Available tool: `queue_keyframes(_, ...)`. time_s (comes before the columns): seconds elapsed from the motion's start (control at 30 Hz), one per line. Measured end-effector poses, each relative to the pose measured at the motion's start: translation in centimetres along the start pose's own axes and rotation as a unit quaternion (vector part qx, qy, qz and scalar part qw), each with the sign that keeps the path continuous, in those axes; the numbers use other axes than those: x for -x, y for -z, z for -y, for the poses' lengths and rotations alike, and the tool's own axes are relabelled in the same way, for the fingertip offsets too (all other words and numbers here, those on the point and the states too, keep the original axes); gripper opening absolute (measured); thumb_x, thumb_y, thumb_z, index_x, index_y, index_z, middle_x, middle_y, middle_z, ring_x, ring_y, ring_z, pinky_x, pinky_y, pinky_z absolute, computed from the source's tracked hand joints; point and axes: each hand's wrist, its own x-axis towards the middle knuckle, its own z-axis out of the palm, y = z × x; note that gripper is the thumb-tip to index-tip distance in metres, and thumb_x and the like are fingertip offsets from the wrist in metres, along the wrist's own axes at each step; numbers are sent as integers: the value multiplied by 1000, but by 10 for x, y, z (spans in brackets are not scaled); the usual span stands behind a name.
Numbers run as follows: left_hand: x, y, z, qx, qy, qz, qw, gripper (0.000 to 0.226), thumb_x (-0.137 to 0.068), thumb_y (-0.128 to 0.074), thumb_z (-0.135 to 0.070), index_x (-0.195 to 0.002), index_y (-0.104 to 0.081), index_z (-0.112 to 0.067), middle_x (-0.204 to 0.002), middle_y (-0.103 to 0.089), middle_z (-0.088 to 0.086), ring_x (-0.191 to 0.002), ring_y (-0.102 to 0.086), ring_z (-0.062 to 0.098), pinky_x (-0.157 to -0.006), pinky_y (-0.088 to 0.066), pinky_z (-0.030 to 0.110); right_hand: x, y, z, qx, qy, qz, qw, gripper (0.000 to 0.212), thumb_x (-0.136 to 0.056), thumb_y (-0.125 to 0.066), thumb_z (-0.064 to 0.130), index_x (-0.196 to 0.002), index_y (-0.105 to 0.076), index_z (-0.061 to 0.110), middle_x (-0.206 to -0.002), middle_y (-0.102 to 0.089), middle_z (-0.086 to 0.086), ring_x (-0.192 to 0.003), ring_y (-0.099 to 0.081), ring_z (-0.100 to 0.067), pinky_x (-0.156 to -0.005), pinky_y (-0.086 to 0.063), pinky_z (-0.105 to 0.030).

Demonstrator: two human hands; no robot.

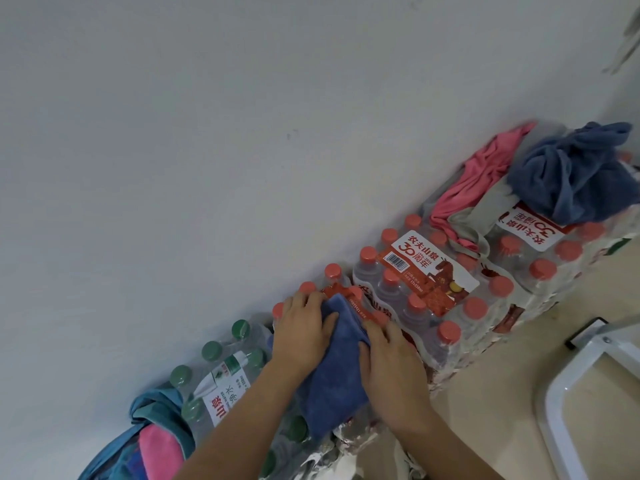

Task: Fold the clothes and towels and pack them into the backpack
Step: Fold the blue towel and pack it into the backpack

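Head view, tilted: a teal backpack (156, 419) gapes at the bottle row's near end, with a pink towel (159, 445) inside. The left hand (304, 329) and right hand (393, 367), fingers flat, press a folded blue towel (334, 375) onto shrink-wrapped bottle packs (221, 375). It looks soft, light and floppy, best gripped at both folded edges. Farther on, the red-capped packs (415, 282) read "农夫山泉 30周年". A pink garment (474, 181) and a crumpled blue towel (575, 171) lie at the far end.

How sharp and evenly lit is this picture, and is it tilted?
Head view: strongly tilted, the wall meets the bottle packs along a diagonal; light soft and even, no hard shadows or strong glare; towel slightly soft, the red label readable.
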Motion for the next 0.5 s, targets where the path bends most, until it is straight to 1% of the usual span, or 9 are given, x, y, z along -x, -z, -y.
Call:
queue_keyframes(0.1, -3, 0, 1, 31, 38, 13, 999, 25, -96, -45, -39, -107, -55, -19, -111, -54, 2, -100, -47, 20, -90, -42, 37, 0, 3, -1, -12, -3, 6, 1000, 17, -76, -75, 18, -92, -69, 16, -104, -66, -5, -66, -65, -20, -54, -53, -31)
queue_keyframes(0.17, -6, 2, 0, 57, 50, 21, 997, 24, -96, -44, -39, -106, -55, -21, -110, -54, 2, -99, -48, 20, -89, -43, 39, -2, 8, 0, -19, -12, 12, 1000, 12, -84, -67, 20, -94, -67, 15, -107, -66, -4, -67, -64, -21, -57, -51, -33)
queue_keyframes(0.2, -7, 2, -2, 58, 50, 26, 997, 23, -96, -43, -40, -107, -54, -23, -110, -54, 2, -99, -48, 19, -89, -44, 39, -3, 8, -1, -17, -15, 18, 1000, 13, -87, -63, 22, -98, -66, 14, -111, -64, -4, -70, -64, -22, -60, -50, -33)
queue_keyframes(0.27, -6, 2, -3, 28, 38, 29, 998, 23, -96, -40, -43, -106, -50, -25, -108, -53, 1, -98, -48, 20, -86, -44, 41, -4, 8, -2, 0, -16, 30, 999, 18, -92, -55, 23, -106, -63, 14, -116, -62, -4, -76, -64, -22, -64, -49, -32)
queue_keyframes(0.33, -5, 2, -4, 8, 28, 20, 999, 21, -95, -41, -46, -102, -44, -27, -105, -55, -1, -94, -51, 19, -84, -45, 43, -5, 7, -1, 3, -12, 36, 999, 17, -90, -57, 21, -104, -63, 13, -111, -63, -6, -72, -65, -23, -61, -49, -32)
queue_keyframes(0.4, -8, 6, -5, 35, 38, 31, 998, 21, -92, -46, -48, -99, -41, -28, -99, -60, -3, -89, -56, 18, -82, -46, 42, -5, 6, -2, -3, -6, 37, 999, 14, -86, -61, 18, -99, -62, 13, -102, -65, -8, -67, -64, -23, -56, -48, -32)
queue_keyframes(0.47, -11, 10, -8, 56, 45, 62, 995, 22, -91, -50, -47, -98, -44, -27, -96, -65, -3, -87, -60, 17, -80, -48, 38, -7, 7, -4, -12, -1, 29, 999, 15, -87, -59, 20, -102, -61, 14, -99, -64, -7, -73, -64, -23, -59, -48, -31)
queue_keyframes(0.5, -12, 11, -9, 60, 47, 75, 994, 20, -91, -52, -46, -95, -45, -27, -95, -66, -2, -86, -61, 18, -78, -48, 36, -8, 9, -4, -18, 3, 26, 999, 19, -90, -56, 22, -107, -61, 15, -103, -63, -6, -80, -64, -22, -63, -48, -30)
